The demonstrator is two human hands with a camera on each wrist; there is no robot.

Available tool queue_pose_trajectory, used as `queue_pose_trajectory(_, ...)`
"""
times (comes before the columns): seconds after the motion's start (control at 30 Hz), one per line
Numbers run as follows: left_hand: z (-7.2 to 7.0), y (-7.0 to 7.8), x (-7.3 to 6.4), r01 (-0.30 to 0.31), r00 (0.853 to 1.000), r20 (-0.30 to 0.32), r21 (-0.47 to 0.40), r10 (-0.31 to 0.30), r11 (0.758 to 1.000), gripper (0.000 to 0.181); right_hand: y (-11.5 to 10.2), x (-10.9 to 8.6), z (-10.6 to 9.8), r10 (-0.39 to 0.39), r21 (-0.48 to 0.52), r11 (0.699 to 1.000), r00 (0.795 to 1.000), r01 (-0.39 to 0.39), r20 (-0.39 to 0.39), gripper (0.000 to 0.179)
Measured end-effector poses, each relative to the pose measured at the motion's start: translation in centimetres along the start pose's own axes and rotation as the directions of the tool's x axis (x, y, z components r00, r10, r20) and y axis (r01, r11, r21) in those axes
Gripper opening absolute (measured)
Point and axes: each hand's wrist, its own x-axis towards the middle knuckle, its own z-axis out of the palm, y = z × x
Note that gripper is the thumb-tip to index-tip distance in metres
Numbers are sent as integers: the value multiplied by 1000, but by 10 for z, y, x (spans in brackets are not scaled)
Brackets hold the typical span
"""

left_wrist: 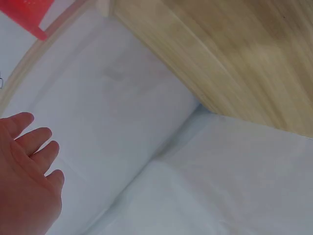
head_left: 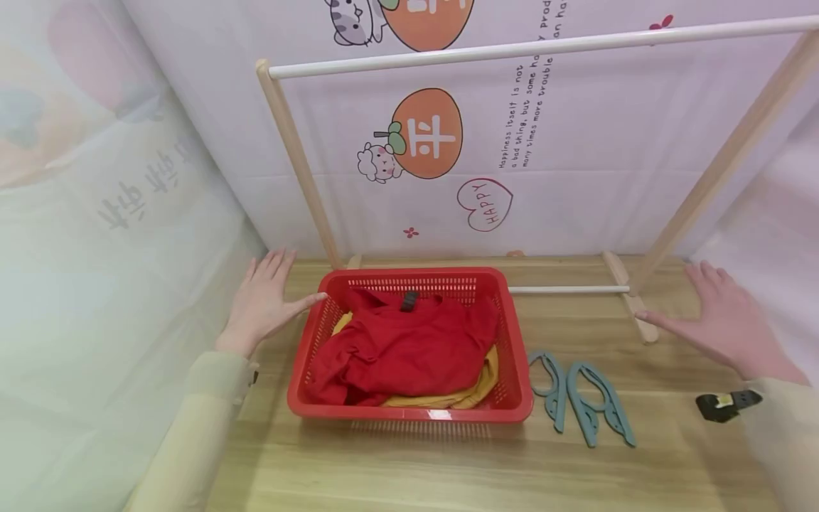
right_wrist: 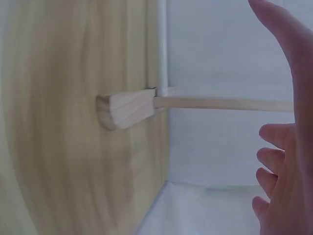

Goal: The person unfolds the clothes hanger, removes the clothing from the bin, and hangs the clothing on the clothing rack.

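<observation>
Set on the wooden table [head_left: 409, 469], taken as landmark: red basket [head_left: 409, 412], slatted along far and near sides. Inside basket: red garment [head_left: 416, 348] loosely heaped, dark tag [head_left: 409, 301] toward the basket's far side; yellow cloth [head_left: 489, 370] underneath, showing at the basket's left and near right. Just left of basket: left hand [head_left: 264, 302], fingers extended, holding nothing, pointing past the basket's far corner; thumb stretched out to the left rim in head view, contact there cannot be told. Well to the right of basket: right hand [head_left: 726, 320], likewise empty, fingers extended away, thumb angled back toward basket; dark strap [head_left: 727, 402] at that wrist. Just right of basket: first blue-grey hanger [head_left: 561, 398], close to the rim; farther right, second blue-grey hanger [head_left: 579, 409], both lying flat. Behind basket: wooden rack with white top rail [head_left: 544, 48] and white lower rail [head_left: 566, 289], the latter running right from the basket's far side to the right foot [head_left: 645, 326]. Beyond all, behind basket: white printed covering [head_left: 576, 213], heart drawing [head_left: 485, 205] included.
</observation>
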Motion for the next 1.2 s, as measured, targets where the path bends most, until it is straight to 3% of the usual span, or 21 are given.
queue_pose_trajectory(0.3,-10,24,-20,-74,997,-33,-8,74,997,113,-26,-5,-24,84,169,982,996,-85,12,109)
queue_pose_trajectory(0.47,-5,35,-38,-106,994,-28,-9,105,994,117,-42,-11,-34,122,234,964,992,-126,28,103)
queue_pose_trajectory(0.67,4,44,-62,-134,991,21,-3,134,991,125,-56,-19,-38,117,228,966,992,-125,46,101)
queue_pose_trajectory(1.0,17,54,-95,-126,988,85,-38,129,991,133,-58,-41,-13,26,144,989,998,-34,58,102)
queue_pose_trajectory(1.2,24,56,-99,-118,988,90,-51,122,992,134,-60,-55,7,-21,128,992,995,9,93,98)
